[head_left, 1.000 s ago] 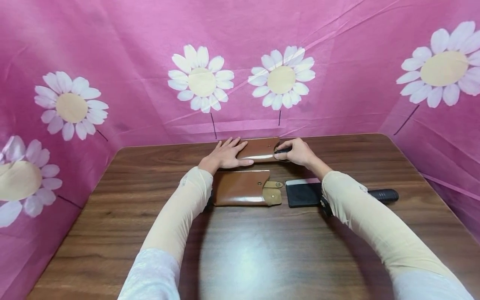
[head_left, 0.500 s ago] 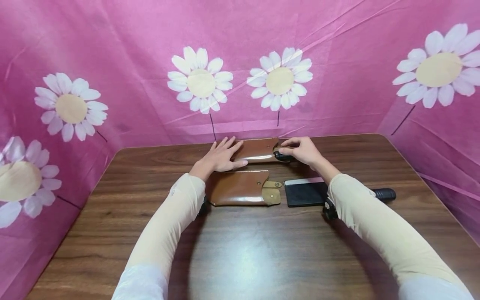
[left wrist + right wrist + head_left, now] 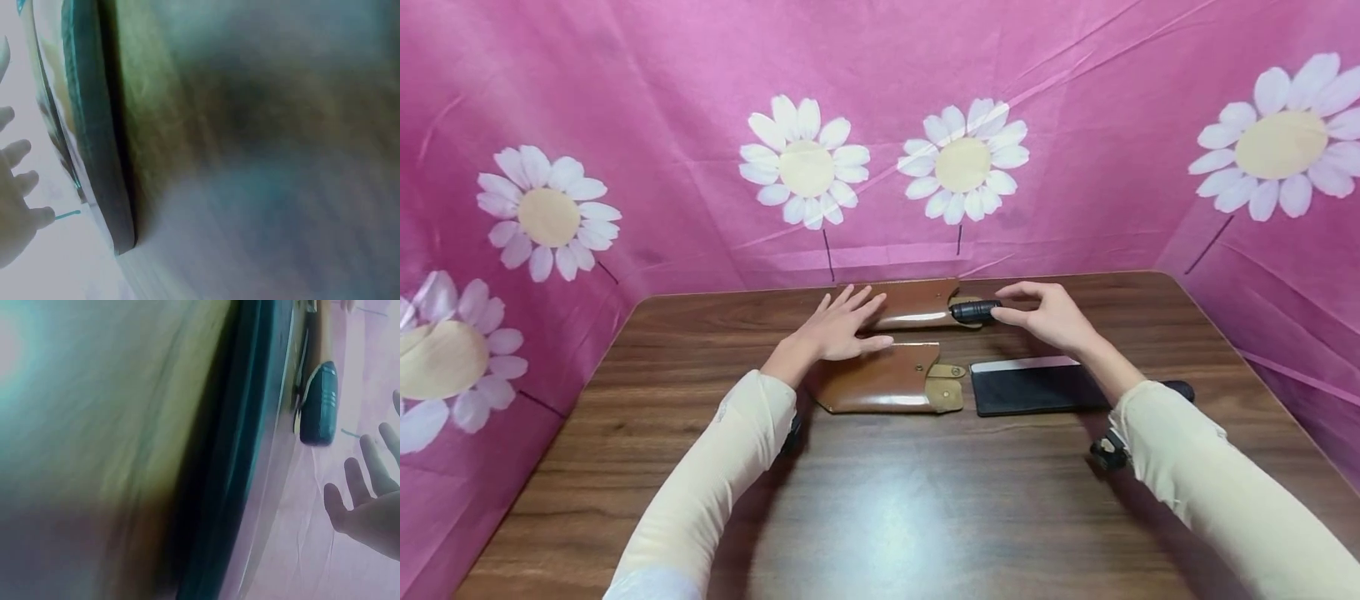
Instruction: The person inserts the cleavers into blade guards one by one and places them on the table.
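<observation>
At the back of the table lies a brown leather sheath [image 3: 917,302], and a black knife handle [image 3: 976,311] sticks out of its right end. My left hand [image 3: 835,325] has its fingers spread over that sheath's left end; its thumb overlaps the top of a second brown sheath [image 3: 876,379] in front. My right hand [image 3: 1051,317] is just right of the handle, thumb and fingers apart with nothing between them. The right wrist view has the same handle [image 3: 320,406] beside the spread fingers [image 3: 356,481]. In the left wrist view, the left hand's fingers [image 3: 17,153] show at the edge.
A cleaver with a black blade [image 3: 1033,390] lies right of the front sheath, its handle [image 3: 1180,389] partly behind the right forearm. The front sheath's strap and flap [image 3: 943,393] lie undone. A pink flowered cloth [image 3: 880,75] hangs behind the wooden table [image 3: 880,500].
My right hand has let go of the knife handle and moved right, leaving more of the handle showing. My left hand has slid left and a little nearer over the sheaths.
</observation>
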`<action>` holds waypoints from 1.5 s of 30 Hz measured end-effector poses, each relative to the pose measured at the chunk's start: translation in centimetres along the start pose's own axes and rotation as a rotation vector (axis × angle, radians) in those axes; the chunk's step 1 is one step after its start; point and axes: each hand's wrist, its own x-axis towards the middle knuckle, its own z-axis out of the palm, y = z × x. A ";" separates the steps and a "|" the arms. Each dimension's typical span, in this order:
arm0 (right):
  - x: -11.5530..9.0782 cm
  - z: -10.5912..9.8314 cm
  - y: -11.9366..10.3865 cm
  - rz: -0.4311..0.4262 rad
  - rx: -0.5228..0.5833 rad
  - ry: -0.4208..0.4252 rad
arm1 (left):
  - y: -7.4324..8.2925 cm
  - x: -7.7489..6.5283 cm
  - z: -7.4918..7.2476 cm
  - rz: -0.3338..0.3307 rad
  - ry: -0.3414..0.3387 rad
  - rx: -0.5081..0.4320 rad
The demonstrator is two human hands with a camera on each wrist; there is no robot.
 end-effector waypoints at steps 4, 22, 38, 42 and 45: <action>-1.5 -0.9 0.6 -0.008 -0.015 0.006 | 0.3 -0.8 0.1 0.016 0.008 0.009; -5.4 -3.9 3.0 0.016 -0.029 0.025 | 0.9 -3.8 0.8 0.116 0.007 0.064; -7.1 -6.4 6.9 -0.031 -0.055 -0.127 | 1.8 -4.1 1.3 0.162 -0.070 0.049; -7.7 -6.9 7.6 -0.046 -0.057 -0.153 | 1.9 -4.1 1.5 0.166 -0.092 0.048; -7.9 -7.1 8.0 -0.076 -0.083 -0.154 | 1.8 -4.2 1.7 0.173 -0.095 0.063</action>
